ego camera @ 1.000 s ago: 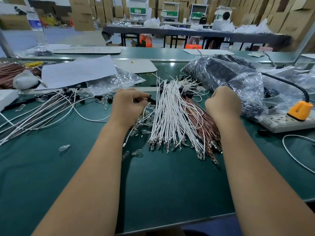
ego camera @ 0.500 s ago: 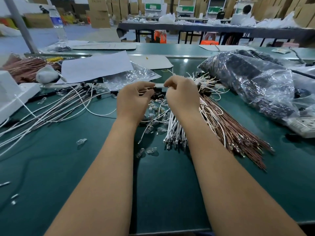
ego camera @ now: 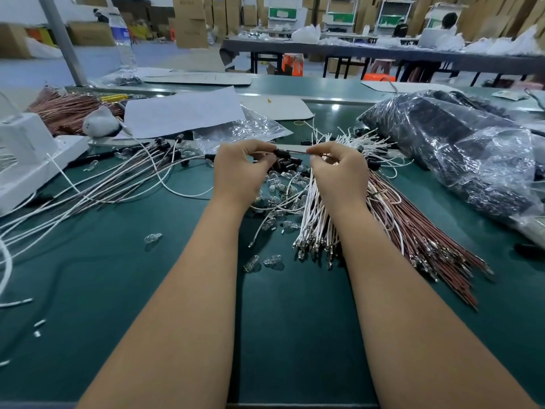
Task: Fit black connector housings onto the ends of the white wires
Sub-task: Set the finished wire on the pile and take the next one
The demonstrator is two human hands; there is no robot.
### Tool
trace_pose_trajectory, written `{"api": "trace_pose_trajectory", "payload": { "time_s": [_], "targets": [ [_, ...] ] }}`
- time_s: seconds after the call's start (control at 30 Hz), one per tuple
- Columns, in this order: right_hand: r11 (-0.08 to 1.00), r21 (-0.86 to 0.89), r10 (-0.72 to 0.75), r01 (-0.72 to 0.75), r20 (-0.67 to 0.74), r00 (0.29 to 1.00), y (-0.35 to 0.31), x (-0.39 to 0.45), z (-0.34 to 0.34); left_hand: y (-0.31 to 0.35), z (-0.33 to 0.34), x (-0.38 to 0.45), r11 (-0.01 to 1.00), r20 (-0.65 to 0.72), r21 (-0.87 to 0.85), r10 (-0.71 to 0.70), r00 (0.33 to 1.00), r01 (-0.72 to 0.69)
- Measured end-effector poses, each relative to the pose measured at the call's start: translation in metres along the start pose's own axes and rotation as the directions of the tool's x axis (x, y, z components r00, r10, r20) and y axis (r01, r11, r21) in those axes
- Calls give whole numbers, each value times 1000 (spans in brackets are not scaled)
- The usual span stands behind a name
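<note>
Black plastic shows between our two hands: the left hand (ego camera: 240, 169) pinches a black connector housing (ego camera: 279, 152) at its fingertips, and the right hand (ego camera: 339, 169) pinches a thin wire (ego camera: 296, 153) that runs straight across the gap to that housing. Both hands are raised a little over the green desk (ego camera: 280, 335), knuckles toward us, fingers curled in. Whether the wire tip has gone into the housing we cannot tell. Just below and between the hands lies a scatter of small clear bulbs (ego camera: 283, 184) with a few loose black housings (ego camera: 287, 166) among them. Under the right hand and running toward us is the bundle of white wires (ego camera: 317, 222), metal terminals at its near end; just right of it fans a bundle of brown wires (ego camera: 418, 231). Farther right sits a large clear plastic bag of black parts (ego camera: 460, 149). Left of the left hand a spread of white and brown wires with black ends (ego camera: 112, 184) trails off toward the desk edge, and two more clear bulbs (ego camera: 262, 261) lie nearer us. Beyond the left hand lie a sheet of white paper (ego camera: 182, 110) and a crumpled clear bag (ego camera: 241, 131); far left stands a white device (ego camera: 26, 154).
</note>
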State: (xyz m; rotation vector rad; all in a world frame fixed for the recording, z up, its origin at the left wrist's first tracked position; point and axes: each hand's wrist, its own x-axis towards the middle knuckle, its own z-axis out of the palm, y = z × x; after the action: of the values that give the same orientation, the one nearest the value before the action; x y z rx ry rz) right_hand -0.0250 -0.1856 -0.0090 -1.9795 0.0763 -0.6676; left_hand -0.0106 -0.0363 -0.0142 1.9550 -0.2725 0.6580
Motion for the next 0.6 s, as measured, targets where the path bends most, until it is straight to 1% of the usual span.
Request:
{"api": "trace_pose_trajectory", "payload": {
  "time_s": [0.07, 0.17, 0.23, 0.37, 0.5, 0.6],
  "targets": [
    [1000, 26, 14, -14, -17, 1000, -1, 1, 0, -1, -1, 2, 1000, 38, -19, -11, 999, 12],
    [999, 47, 18, -12, -119, 993, -2, 2, -2, -4, -3, 4, 998, 81, -45, -47, 996, 50],
    [1000, 16, -3, 5, -169, 986, -2, 3, -4, -5, -5, 6, 993, 91, -74, -84, 992, 91],
    [999, -14, -31, 29, -175, 984, -3, 1, -5, -5, -7, 5, 983, 150, -124, -119, 981, 138],
    [999, 6, -45, 48, -256, 966, -4, 3, -9, -3, -9, 4, 975, 181, -149, -139, 974, 167],
    [998, 20, -51, 57, -231, 972, -4, 3, -9, -2, -9, 3, 970, 209, -162, -143, 967, 179]
  ]
}}
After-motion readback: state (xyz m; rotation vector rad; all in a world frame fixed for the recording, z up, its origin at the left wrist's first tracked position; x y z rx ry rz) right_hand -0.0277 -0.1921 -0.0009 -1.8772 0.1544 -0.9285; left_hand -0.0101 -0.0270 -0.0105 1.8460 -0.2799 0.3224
